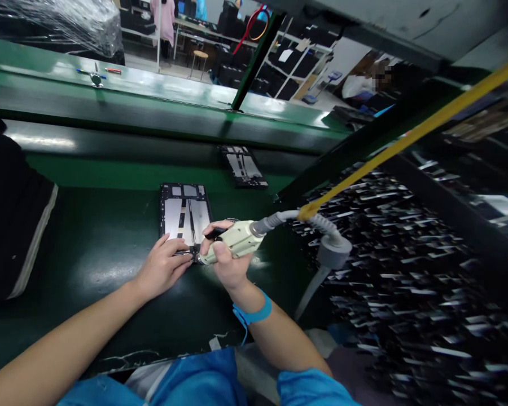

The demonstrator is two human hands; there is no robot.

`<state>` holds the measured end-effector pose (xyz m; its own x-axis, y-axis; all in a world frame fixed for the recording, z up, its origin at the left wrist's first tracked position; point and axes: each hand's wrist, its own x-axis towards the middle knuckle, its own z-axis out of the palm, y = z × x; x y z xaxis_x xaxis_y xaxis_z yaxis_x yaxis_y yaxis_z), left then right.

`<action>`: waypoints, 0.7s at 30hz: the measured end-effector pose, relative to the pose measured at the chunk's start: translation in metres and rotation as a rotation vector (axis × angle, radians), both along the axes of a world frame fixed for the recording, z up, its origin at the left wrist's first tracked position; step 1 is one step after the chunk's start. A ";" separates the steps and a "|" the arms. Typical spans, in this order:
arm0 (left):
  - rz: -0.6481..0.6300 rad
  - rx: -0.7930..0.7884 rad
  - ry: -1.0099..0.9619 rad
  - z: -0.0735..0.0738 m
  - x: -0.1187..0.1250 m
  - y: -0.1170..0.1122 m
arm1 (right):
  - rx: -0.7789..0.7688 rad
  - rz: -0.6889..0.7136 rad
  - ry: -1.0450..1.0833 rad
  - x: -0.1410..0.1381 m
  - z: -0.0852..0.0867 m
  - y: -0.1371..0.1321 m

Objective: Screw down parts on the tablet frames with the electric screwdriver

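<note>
right hand (232, 272) grasps a corded tool (240, 238) — left hand (161, 266) touches the panel (172, 219), grip unclear

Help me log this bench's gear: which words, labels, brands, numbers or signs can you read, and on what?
None can be read.
Tool: no readable text on the side in view.
Near device: any markings are too small to read.
Far device: likewise too small.
Wristband: no text visible.
</note>
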<state>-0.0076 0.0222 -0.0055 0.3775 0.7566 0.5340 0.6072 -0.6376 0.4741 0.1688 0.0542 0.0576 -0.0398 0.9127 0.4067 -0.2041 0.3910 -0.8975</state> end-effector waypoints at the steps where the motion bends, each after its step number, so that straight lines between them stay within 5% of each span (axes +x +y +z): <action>1: 0.001 0.002 -0.005 0.000 0.000 0.000 | 0.006 0.012 0.001 0.000 -0.001 0.000; 15: -0.020 -0.032 0.006 0.000 -0.002 -0.002 | 0.022 0.000 -0.157 -0.004 -0.006 -0.005; 21: -0.025 -0.024 0.023 -0.002 -0.004 0.000 | 0.042 -0.005 -0.070 0.007 0.007 0.007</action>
<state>-0.0112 0.0225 -0.0077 0.4086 0.7589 0.5070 0.6021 -0.6417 0.4752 0.1757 0.0611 0.0642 -0.0649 0.8951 0.4411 -0.1388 0.4296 -0.8923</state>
